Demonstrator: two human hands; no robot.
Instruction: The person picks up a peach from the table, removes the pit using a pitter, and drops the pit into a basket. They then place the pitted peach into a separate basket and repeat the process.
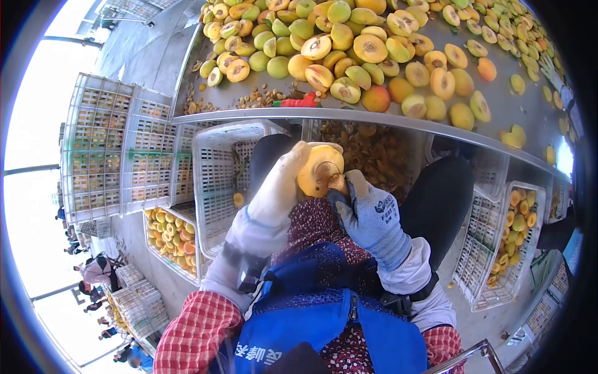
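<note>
Snugly, round yellow fruit [311, 174] in white-gloved left hand [285, 177].

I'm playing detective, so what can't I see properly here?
All in the head view:
- What the small brown lump is: the blue-gloved right hand partly covers it.
- The white-gloved left hand's fingertips: behind the round yellow fruit.
- Faces of the distant people: too small.
- The grey metal table's far end: cut off by the top edge.
</note>
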